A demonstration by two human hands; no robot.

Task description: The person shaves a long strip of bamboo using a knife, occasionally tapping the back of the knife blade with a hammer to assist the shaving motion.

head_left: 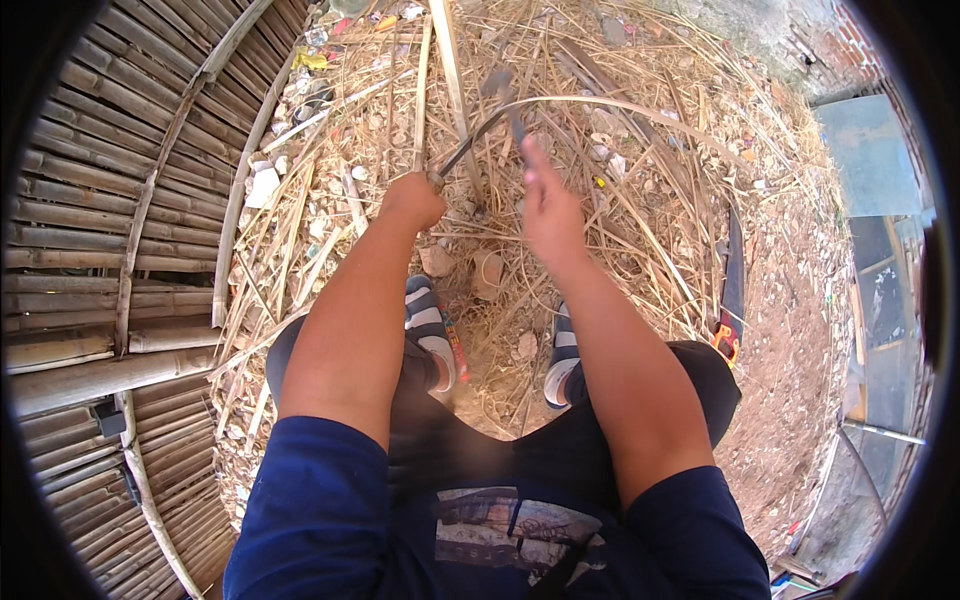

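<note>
My left hand (pixel 412 203) is closed round the handle of a sickle-like knife, whose dark curved blade (pixel 465 150) slants up and to the right. My right hand (pixel 553 215) is raised just right of the blade and smeared by motion. Its fingers wrap a blurred dark tool (pixel 517 127) that looks like a hammer. Close by the blade's upper end, a thin pale bamboo strip (pixel 620 106) arcs away to the right; whether it touches the blade I cannot tell. An upright bamboo slat (pixel 423 95) stands just beyond my left hand.
Bamboo strips and stones litter the ground between my striped sandals (pixel 426 310). A handsaw (pixel 733 280) with an orange-and-black handle lies to the right. A bamboo slat wall (pixel 110 220) rises at the left; bluish panels (pixel 875 155) stand at the far right.
</note>
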